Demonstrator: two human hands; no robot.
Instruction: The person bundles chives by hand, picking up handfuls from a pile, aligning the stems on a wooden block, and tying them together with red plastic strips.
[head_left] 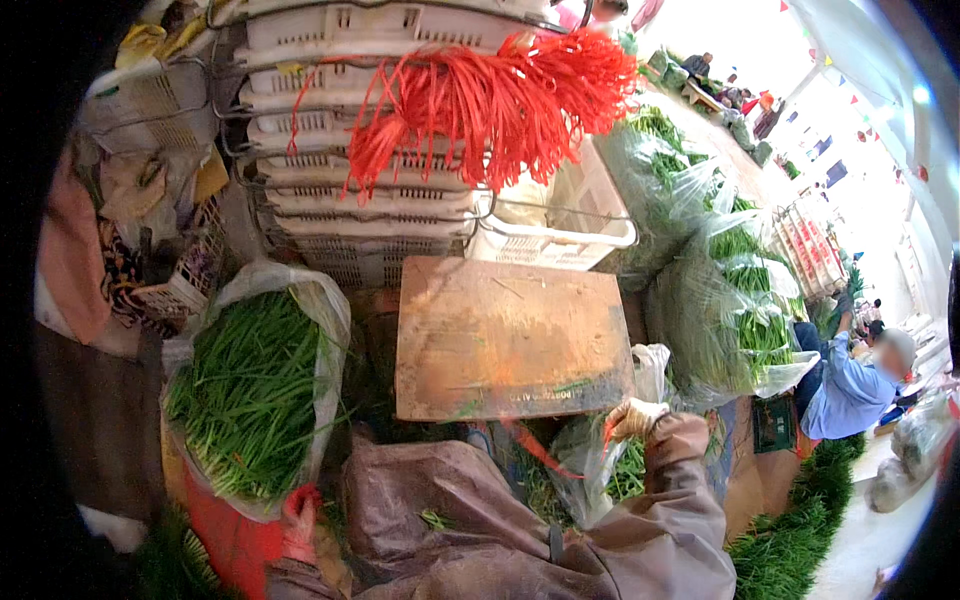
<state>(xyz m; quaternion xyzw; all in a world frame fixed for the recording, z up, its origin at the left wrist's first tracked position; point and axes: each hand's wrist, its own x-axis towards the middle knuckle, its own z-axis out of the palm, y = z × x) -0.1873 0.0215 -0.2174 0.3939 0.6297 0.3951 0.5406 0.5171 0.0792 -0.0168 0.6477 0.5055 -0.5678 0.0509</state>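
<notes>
My right hand (637,420), in a pale glove, is closed on a red plastic strip (545,452) at the front right corner of a wooden board (510,340). The strip trails leftward below the board's front edge. My left hand (298,520), in a reddish glove, is low at the left with fingers curled, beside a clear plastic bag (335,310) of long green leafy stalks (255,390). Whether those fingers grip anything is hidden. Under my right hand sits another clear bag (590,465) with greens in it. A few loose leaves (435,520) lie on my brown apron (430,480).
Stacked white crates (350,180) rise behind the board, with a bundle of red strips (490,110) hanging over them. An open white crate (560,240) stands beside. Bagged greens (740,290) line the right, near a person in blue (850,385). Loose greens (800,530) cover the lower right.
</notes>
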